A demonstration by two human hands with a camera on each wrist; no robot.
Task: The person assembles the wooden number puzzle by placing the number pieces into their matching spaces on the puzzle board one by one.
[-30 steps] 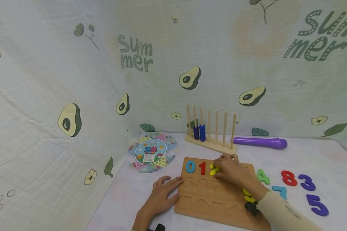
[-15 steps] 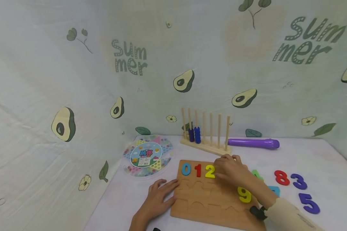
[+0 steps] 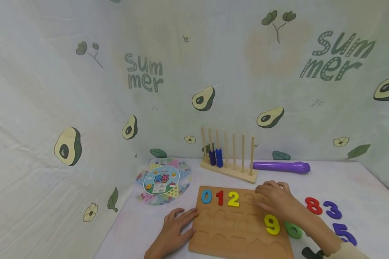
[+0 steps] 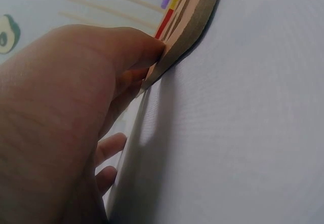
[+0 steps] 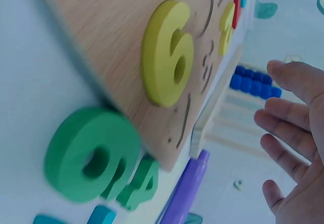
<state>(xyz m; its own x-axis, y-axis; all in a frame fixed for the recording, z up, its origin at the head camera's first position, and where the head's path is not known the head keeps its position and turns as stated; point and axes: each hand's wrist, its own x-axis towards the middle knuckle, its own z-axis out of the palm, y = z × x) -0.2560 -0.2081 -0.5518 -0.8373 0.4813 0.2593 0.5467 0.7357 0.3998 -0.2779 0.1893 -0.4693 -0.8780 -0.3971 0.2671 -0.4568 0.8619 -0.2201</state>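
Note:
My left hand (image 3: 175,232) rests at the left edge of a wooden number board (image 3: 220,228), thumb and fingertips touching it. Along the board's top row sit a light blue 0 (image 3: 203,197), a red 1 (image 3: 220,198) and a yellow 2 (image 3: 233,205). A yellow 9 (image 5: 154,57) lies loose on the right part. Above the board's upper right corner hovers my right hand (image 3: 280,201), holding nothing, its fingers apart in the right wrist view. Beside the board lie a green 6 (image 5: 66,158) and a green 4 (image 5: 136,188); my right hand and forearm hide the 4 in the head view.
A red 8 (image 3: 312,208), a purple 3 (image 3: 334,214) and a purple 5 (image 3: 340,230) lie to the right. Behind the board stand a wooden peg rack (image 3: 230,173) with blue beads and a purple toy microphone (image 3: 282,166). A round board-game box (image 3: 162,181) lies back left.
My right hand has let go of the yellow 2, which now lies in the top row, and has moved right. My left hand stays at the board's edge. The head view has shifted slightly.

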